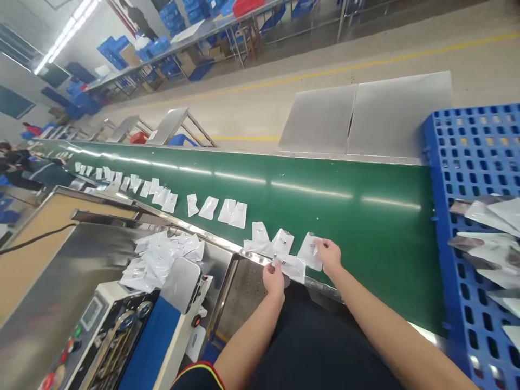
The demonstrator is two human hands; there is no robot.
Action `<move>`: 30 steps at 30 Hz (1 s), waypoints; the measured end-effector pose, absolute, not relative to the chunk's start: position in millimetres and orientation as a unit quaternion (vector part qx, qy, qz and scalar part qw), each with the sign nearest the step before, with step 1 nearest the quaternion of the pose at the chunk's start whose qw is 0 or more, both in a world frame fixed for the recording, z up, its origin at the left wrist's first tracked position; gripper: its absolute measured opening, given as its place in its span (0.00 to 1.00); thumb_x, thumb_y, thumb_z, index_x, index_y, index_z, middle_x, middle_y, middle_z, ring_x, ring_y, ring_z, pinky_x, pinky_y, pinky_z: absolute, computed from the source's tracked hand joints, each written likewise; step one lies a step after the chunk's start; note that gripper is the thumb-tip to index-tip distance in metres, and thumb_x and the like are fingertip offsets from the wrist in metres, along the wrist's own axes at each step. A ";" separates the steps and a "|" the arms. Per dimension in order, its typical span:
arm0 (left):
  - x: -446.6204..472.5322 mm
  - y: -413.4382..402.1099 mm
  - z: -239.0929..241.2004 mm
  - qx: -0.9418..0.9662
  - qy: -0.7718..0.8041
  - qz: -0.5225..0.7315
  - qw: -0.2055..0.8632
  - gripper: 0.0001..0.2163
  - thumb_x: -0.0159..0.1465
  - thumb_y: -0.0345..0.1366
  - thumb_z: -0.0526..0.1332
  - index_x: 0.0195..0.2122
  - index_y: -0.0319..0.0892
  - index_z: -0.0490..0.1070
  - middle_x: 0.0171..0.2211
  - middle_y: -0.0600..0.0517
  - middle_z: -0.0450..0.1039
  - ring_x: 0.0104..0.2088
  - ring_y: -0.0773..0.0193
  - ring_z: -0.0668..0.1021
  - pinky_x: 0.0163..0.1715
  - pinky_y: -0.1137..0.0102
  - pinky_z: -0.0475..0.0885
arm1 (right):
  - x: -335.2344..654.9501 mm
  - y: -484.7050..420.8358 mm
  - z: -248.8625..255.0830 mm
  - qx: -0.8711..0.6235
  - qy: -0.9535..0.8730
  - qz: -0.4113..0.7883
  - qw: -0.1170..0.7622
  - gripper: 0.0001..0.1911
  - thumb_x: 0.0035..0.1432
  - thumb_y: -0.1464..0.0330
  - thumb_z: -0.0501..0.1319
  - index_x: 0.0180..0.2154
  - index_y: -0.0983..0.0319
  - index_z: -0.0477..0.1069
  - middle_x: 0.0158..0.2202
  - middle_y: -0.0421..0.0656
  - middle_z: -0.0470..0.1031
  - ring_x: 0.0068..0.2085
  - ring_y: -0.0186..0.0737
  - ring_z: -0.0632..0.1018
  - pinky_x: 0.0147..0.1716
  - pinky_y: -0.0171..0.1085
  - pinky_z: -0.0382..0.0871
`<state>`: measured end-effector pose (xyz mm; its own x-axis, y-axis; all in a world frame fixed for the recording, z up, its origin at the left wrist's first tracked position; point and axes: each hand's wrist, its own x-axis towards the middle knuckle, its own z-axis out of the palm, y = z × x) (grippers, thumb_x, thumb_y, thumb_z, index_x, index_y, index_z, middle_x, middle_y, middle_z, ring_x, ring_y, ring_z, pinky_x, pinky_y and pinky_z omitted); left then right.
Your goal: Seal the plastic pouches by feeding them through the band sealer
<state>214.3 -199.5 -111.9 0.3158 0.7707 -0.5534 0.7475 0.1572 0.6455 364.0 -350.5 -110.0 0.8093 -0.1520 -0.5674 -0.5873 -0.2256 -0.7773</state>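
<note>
My left hand (pixel 273 278) is closed on a small clear plastic packet (pixel 293 267) at the near edge of the green conveyor belt (pixel 365 216). My right hand (pixel 328 254) pinches another clear packet (pixel 309 251) lying on the belt just right of it. Two more packets (pixel 260 234) (pixel 283 240) lie side by side just beyond my hands. A row of similar white packets (pixel 227 211) runs leftward along the belt into the distance.
A heap of packets (pixel 162 257) lies on the steel table at left, beside a sealing machine (pixel 122 330) with buttons. A blue plastic crate (pixel 475 227) holding silver pouches (pixel 491 238) stands at right. Other people (pixel 16 162) work far left down the line.
</note>
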 end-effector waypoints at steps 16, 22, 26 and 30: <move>204.7 -175.1 -101.1 0.684 0.362 0.033 0.632 0.18 0.72 0.50 0.64 0.53 0.42 0.79 0.50 0.40 0.83 0.50 0.52 0.83 0.54 0.62 0.77 | 294.7 -362.2 -89.3 -0.841 -0.130 0.165 0.498 0.21 0.56 0.50 0.70 0.24 0.56 0.69 0.44 0.50 0.81 0.47 0.52 0.81 0.49 0.45 0.76; 206.5 -147.3 -130.0 0.558 0.593 0.027 0.579 0.19 0.64 0.42 0.72 0.52 0.38 0.78 0.48 0.36 0.83 0.47 0.48 0.86 0.47 0.58 0.80 | 306.4 -347.8 -97.2 -0.771 0.254 0.211 0.544 0.23 0.52 0.48 0.71 0.40 0.55 0.72 0.39 0.47 0.84 0.36 0.51 0.84 0.34 0.44 0.79; 242.1 -139.0 -137.5 0.589 0.531 0.032 0.608 0.16 0.64 0.47 0.73 0.43 0.39 0.79 0.41 0.38 0.83 0.42 0.50 0.85 0.45 0.57 0.80 | 338.0 -327.8 -93.6 -0.767 0.302 0.247 0.509 0.24 0.50 0.50 0.74 0.40 0.59 0.76 0.42 0.54 0.85 0.40 0.54 0.85 0.36 0.44 0.79; 255.1 -116.0 -121.2 0.661 0.428 0.060 0.614 0.17 0.67 0.52 0.68 0.45 0.41 0.78 0.45 0.41 0.82 0.46 0.53 0.83 0.52 0.59 0.78 | 350.7 -346.1 -79.4 -0.810 0.151 0.268 0.500 0.21 0.51 0.50 0.75 0.37 0.60 0.80 0.36 0.48 0.85 0.40 0.52 0.84 0.40 0.43 0.78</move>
<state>255.1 -116.0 -121.2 0.6270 0.6389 -0.4457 0.4912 0.1198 0.8628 350.7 -346.1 -79.4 0.8105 0.0231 -0.5853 -0.5127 -0.4552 -0.7280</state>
